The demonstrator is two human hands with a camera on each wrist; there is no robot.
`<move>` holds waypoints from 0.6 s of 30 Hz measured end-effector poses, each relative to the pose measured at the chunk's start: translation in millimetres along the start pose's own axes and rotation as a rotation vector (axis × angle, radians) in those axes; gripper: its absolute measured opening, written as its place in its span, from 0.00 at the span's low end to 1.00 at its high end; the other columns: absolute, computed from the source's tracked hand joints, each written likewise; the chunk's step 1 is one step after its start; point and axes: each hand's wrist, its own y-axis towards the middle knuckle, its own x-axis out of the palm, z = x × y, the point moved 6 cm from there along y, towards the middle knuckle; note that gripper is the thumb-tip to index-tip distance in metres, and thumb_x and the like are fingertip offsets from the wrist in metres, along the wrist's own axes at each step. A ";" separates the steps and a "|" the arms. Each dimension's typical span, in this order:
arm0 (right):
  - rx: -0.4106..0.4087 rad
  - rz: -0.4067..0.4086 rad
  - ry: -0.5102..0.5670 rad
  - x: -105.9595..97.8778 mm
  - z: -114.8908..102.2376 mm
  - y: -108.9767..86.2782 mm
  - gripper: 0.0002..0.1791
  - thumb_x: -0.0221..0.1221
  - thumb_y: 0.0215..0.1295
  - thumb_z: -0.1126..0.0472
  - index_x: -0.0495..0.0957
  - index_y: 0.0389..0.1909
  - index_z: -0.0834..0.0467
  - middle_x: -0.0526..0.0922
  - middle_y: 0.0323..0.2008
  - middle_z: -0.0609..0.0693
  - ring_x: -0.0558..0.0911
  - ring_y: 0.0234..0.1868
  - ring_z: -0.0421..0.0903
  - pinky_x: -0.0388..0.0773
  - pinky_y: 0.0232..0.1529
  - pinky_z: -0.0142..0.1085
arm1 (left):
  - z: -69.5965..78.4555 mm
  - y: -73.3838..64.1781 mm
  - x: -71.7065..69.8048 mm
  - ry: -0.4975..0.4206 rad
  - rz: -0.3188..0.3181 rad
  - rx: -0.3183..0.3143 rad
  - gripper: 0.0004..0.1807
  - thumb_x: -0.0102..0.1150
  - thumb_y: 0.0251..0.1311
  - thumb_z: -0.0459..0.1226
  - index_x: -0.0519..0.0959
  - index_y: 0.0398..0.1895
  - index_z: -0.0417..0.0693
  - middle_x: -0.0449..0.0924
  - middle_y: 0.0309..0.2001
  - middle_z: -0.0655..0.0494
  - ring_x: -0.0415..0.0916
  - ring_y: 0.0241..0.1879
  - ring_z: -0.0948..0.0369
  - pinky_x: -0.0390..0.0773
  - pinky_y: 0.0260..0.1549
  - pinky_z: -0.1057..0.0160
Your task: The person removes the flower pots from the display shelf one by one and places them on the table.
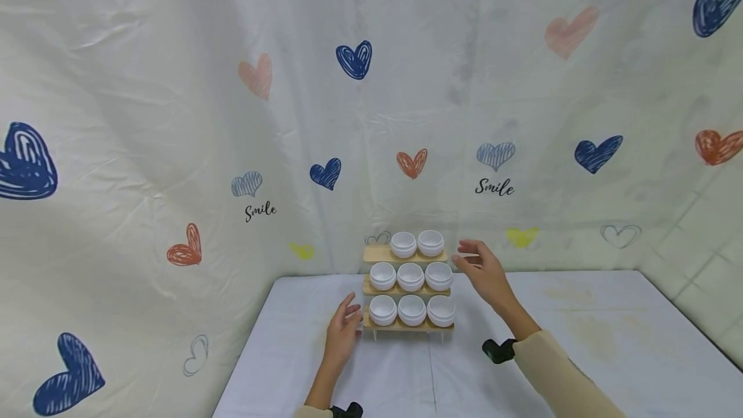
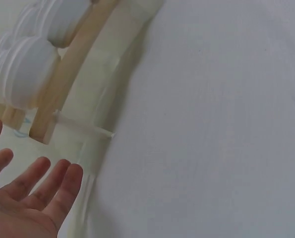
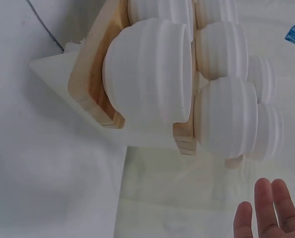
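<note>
A three-tier stand with wooden shelves (image 1: 376,253) and white legs (image 2: 85,126) stands on the table. Small white bowls (image 1: 411,310) fill it in rows: three on the bottom shelf, three on the middle one, two on the top shelf towards its right end. My left hand (image 1: 342,334) is beside the lower left of the stand, fingers spread and apart from the wood in the left wrist view. To the right of the top shelf hovers my right hand (image 1: 486,276), fingers loosely bent, holding nothing. The right wrist view shows its fingers (image 3: 265,208) apart from the nearest bowls (image 3: 229,116).
The table (image 1: 580,353) has a white cover with faint stains on the right. Behind the stand hangs a white curtain (image 1: 406,102) printed with hearts and "Smile". A tiled wall (image 1: 705,263) is at the right. Black wrist straps (image 1: 499,351) sit near the sleeves.
</note>
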 end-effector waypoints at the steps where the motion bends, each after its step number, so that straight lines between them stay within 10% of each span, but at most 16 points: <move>1: 0.006 -0.005 0.001 1.2 -0.8 1.6 0.33 0.59 0.74 0.45 0.65 0.71 0.58 0.74 0.67 0.62 0.75 0.64 0.61 0.76 0.64 0.57 | -0.6 -0.2 1.3 -0.028 -0.010 -0.010 0.28 0.52 0.75 0.36 0.65 0.76 0.44 0.75 0.62 0.32 0.80 0.51 0.50 0.87 0.41 0.47; 9: 0.073 -0.080 0.017 8.7 0.6 14.3 0.36 0.60 0.73 0.44 0.61 0.74 0.56 0.70 0.71 0.61 0.71 0.68 0.62 0.75 0.66 0.59 | -8.0 -1.2 7.4 -0.162 -0.064 -0.093 0.29 0.47 0.76 0.33 0.59 0.78 0.38 0.75 0.61 0.29 0.82 0.51 0.53 0.87 0.44 0.42; 18: 0.061 -0.111 0.055 12.7 1.6 25.3 0.37 0.62 0.73 0.50 0.59 0.76 0.57 0.68 0.72 0.62 0.70 0.68 0.62 0.75 0.66 0.60 | -14.3 -1.8 12.4 -0.227 -0.081 -0.143 0.31 0.52 0.69 0.31 0.63 0.76 0.38 0.84 0.46 0.49 0.81 0.38 0.62 0.89 0.37 0.50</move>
